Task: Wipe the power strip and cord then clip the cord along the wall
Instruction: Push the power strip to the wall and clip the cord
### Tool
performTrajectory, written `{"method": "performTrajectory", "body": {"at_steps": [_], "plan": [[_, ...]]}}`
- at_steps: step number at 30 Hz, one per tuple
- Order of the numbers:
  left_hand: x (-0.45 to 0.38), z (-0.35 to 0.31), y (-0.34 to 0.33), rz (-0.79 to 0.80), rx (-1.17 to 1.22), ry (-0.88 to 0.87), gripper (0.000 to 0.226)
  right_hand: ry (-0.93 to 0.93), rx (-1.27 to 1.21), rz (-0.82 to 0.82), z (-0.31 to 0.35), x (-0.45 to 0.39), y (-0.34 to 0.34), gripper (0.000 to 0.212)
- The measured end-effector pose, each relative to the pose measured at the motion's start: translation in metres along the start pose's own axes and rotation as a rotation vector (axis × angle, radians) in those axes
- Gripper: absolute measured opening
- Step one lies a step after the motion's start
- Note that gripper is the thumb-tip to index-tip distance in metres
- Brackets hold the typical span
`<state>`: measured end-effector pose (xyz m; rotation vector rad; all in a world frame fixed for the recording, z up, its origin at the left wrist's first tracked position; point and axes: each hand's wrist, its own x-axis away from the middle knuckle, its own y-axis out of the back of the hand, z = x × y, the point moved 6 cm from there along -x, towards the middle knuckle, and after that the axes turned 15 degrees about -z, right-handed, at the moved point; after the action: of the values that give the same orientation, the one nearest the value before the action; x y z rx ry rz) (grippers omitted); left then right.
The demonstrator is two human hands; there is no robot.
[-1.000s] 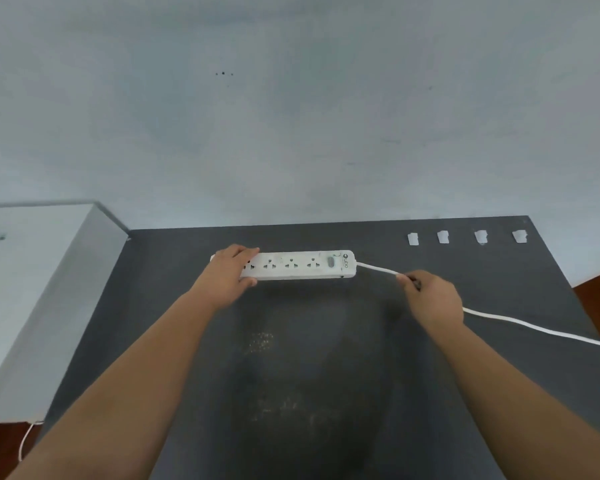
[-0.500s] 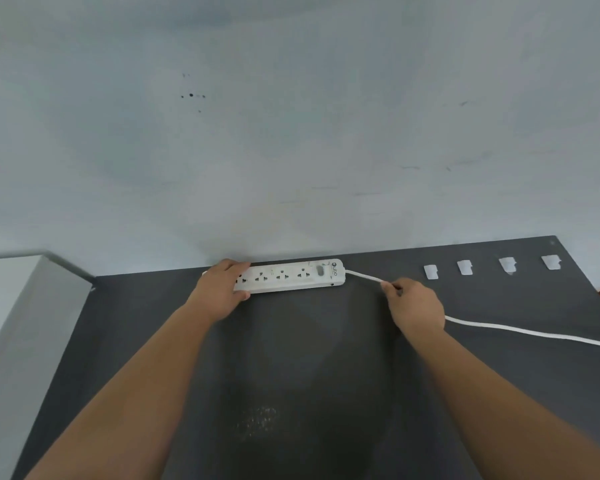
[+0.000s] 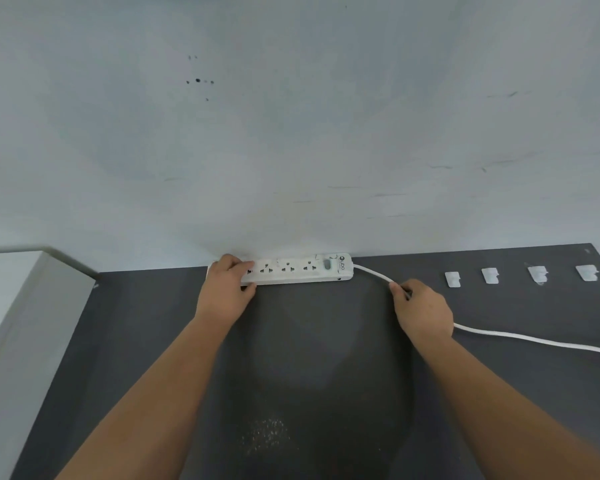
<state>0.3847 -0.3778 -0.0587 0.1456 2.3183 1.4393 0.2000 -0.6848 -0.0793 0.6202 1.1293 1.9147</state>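
Head view: left hand (image 3: 227, 289) gripped the power strip (image 3: 298, 270) against the wall (image 3: 291, 133); right hand (image 3: 421, 311) pinched the cord (image 3: 373, 273), likely to route it toward the clips (image 3: 490, 275).

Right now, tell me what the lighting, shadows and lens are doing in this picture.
Head view: soft, even light with no hard glare; a broad dim shadow lies on the dark table between the arms; wide-angle bending curves the wall line; the power strip, cord and four clips are sharp enough, though the socket print is too small to read fully; forearms near the bottom edge smear slightly.
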Motion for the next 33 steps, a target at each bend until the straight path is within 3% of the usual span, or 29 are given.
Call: {"method": "performTrajectory", "body": {"at_steps": [3, 7, 12, 15, 21, 27, 33], "plan": [[0.004, -0.004, 0.001, -0.014, -0.047, 0.005, 0.039, 0.009, -0.013, -0.002, 0.0, 0.0, -0.001, 0.03], [0.025, -0.053, -0.004, -0.067, -0.054, -0.135, 0.04, -0.011, -0.05, 0.005, 0.002, 0.002, 0.002, 0.032], [0.062, -0.15, -0.044, 0.096, 0.102, -0.294, 0.055, -0.068, -0.099, 0.026, 0.003, 0.001, 0.005, 0.035], [0.072, -0.167, -0.068, 0.262, -0.018, -0.209, 0.066, -0.053, -0.107, 0.084, 0.002, -0.003, 0.006, 0.036], [0.078, -0.169, -0.074, 0.324, -0.116, -0.152, 0.065, 0.071, -0.06, 0.233, -0.025, -0.021, 0.026, 0.021], [0.077, -0.172, -0.076, 0.337, -0.125, -0.135, 0.065, 0.058, 0.235, 0.109, -0.087, -0.035, 0.071, 0.024], [0.074, -0.179, -0.075, 0.363, -0.125, -0.084, 0.067, 0.013, 0.188, 0.012, -0.101, -0.041, 0.087, 0.013]]}}
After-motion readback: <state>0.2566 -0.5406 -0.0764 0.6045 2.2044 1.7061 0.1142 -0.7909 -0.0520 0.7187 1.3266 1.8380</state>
